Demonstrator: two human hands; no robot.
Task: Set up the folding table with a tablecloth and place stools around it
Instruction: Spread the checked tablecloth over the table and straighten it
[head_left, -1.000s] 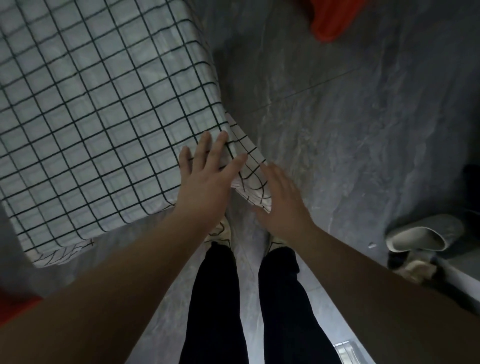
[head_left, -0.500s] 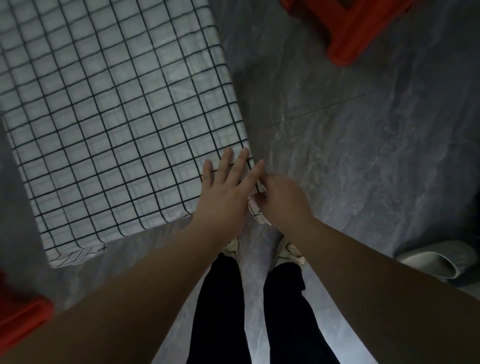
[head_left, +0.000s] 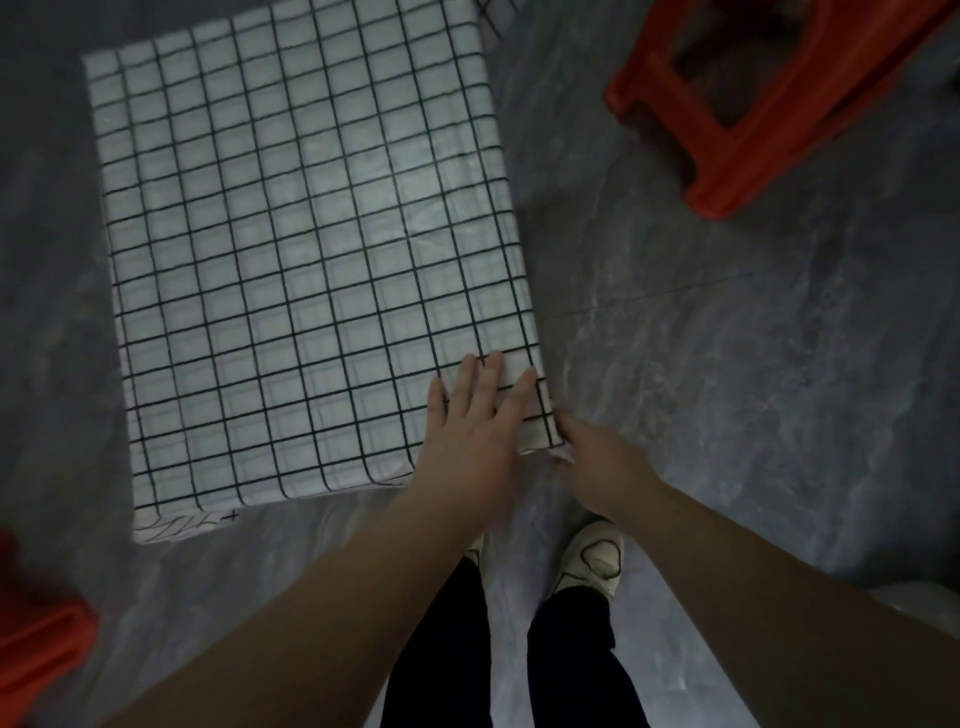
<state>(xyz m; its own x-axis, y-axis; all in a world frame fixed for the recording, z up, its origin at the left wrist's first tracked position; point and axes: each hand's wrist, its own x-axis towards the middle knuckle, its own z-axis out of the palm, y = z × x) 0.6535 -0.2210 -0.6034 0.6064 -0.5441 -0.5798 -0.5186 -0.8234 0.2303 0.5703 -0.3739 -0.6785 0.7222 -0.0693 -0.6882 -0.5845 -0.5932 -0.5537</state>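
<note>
The left hand (head_left: 470, 431) lies flat and open on the tablecloth (head_left: 306, 270) at the tabletop's near right corner. The right hand (head_left: 597, 467) touches the hanging corner; its grip I cannot tell. A hard pull could drag the cloth askew.

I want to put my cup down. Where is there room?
Most of the cloth is bare, from its far edge to the near edge. Only the near right corner is crowded: the left hand presses there and the right hand is at the hanging corner. Floor between cloth and red stool is free.

No legible text or labels anywhere, perhaps through dimness.
</note>
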